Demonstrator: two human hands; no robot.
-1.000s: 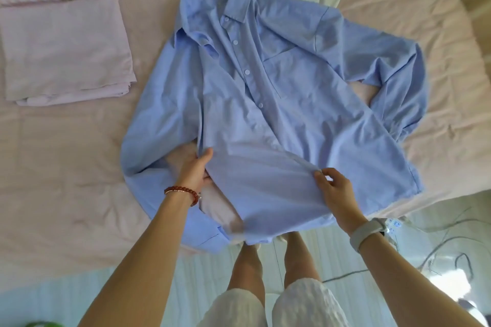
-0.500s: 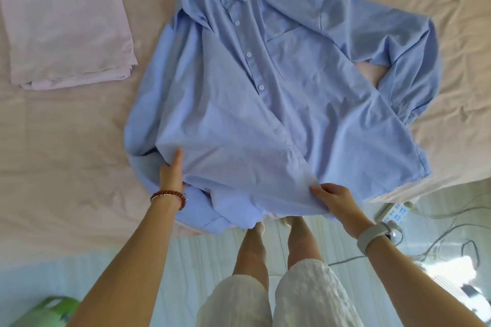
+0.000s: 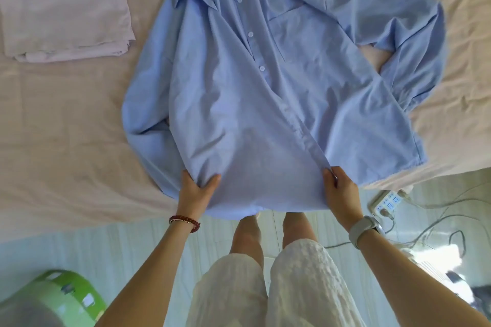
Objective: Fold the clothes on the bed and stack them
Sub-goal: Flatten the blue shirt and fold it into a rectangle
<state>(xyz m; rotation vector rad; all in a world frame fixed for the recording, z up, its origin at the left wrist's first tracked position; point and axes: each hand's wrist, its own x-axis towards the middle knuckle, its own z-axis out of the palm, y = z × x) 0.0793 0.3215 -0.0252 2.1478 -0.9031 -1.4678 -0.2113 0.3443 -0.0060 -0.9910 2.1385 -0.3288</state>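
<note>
Head view: hands (image 3: 196, 191) (both) on shirt (image 3: 265, 103)

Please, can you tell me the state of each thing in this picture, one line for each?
blue shirt: spread on bed, unfolded, partly unbuttoned
left hand: grips shirt hem
right hand: pinches shirt hem
pink cloth: folded, lying flat
power strip: on floor, plugs inserted

bare bed sheet (image 3: 66, 125) lies open left of my left hand (image 3: 195, 190); the folded pink cloth (image 3: 63, 5) blocks farther up-left. beyond my right hand (image 3: 341, 191), the bent sleeve (image 3: 414, 42) crowds.
</note>
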